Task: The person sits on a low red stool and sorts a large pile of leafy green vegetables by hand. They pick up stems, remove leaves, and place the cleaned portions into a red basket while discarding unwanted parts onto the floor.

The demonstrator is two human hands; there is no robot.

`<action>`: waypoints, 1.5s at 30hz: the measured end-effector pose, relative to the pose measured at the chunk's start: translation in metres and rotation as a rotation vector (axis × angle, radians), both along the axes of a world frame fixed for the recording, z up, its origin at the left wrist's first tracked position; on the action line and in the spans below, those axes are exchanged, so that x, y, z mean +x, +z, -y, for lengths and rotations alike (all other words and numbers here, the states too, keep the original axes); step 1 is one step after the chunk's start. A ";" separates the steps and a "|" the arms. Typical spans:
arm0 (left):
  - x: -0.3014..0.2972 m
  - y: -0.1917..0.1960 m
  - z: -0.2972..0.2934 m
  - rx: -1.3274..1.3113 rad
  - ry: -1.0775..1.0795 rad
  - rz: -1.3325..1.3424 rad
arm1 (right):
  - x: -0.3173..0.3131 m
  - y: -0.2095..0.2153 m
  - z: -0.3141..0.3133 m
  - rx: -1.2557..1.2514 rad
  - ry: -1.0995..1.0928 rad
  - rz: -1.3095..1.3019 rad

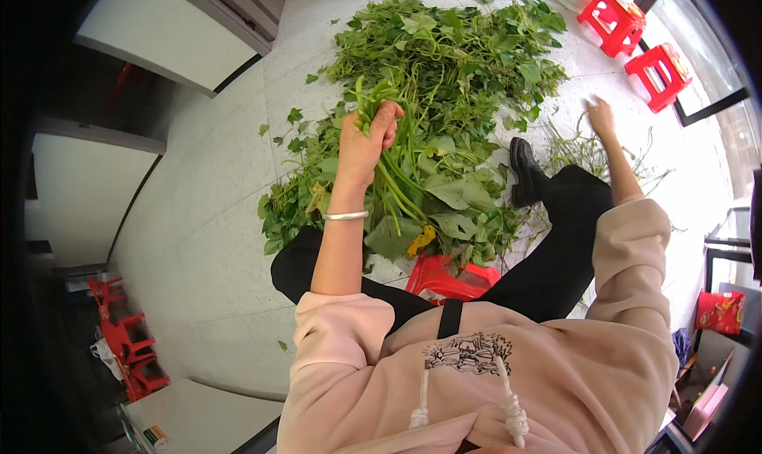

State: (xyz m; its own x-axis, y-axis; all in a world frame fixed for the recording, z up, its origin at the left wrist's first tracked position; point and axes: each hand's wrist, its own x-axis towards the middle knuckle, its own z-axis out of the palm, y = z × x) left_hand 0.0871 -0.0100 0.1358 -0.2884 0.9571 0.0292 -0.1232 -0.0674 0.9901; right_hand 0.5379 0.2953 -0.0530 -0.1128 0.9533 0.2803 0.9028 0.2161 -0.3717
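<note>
Pale tiled floor (206, 255), white panels off to the left, two red stools (659, 75) beyond your right fingers, by the glass.

Head view, only one you have. Your left hand (369, 136) is clenched around a bunch (397, 186), thumb folded over the stems. Thick stem ends poke out past the far side of the fist; long stems and broad leaves trail back toward you, below the fingers. One yellow leaf (425, 240) sits near that trailing end. Big leafy pile (460, 57) spreads beyond those fingers and to their right.

Your right hand (602, 117) is out to the side, well apart from the bunch, near a scatter of thin stalks (583, 148). Fingers are blurred: can't tell whether they're spread or pinching anything.

Handling, my read: bunch is light, springy along the stems, floppy at the leaves. Stems probably bruise or snap if squeezed or bent hard; leaves tear and tangle with the pile. May be slick if damp, can't tell. Best hold: bare stems, just below the ends, whole fist, moderate squeeze. Don't pull by the leaves.
</note>
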 end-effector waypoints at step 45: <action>-0.007 0.027 0.007 -0.417 0.296 -0.561 | -0.231 0.134 0.171 -0.481 0.702 -0.794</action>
State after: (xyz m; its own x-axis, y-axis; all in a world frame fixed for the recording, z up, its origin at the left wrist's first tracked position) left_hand 0.0801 -0.0172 0.1624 -0.5836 0.8058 -0.1001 0.3714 0.3746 0.8495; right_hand 0.3071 0.1239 0.0806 -0.6132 0.7782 0.1356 0.1167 0.2591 -0.9588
